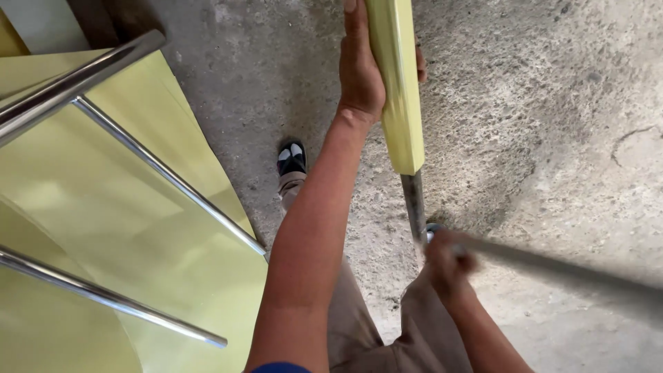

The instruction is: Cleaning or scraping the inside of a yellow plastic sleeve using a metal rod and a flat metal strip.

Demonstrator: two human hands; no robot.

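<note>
The person's left hand [360, 69] is gripping a long pale-yellow painted wooden board [397, 83], palm flat against its side and fingers wrapped around the far edge. The board is standing over the rough grey concrete floor [552, 124]. Just below the board's lower end, a thin grey metal rod [414, 200] is sticking out. At the rod's foot, the right hand [447, 261] is closing around a blurred grey metal bar [566, 273]; its fingers seem clamped, though motion blur is hiding them. Left of the board, yellow panels with shiny steel tubes [166, 173] are lying.
</note>
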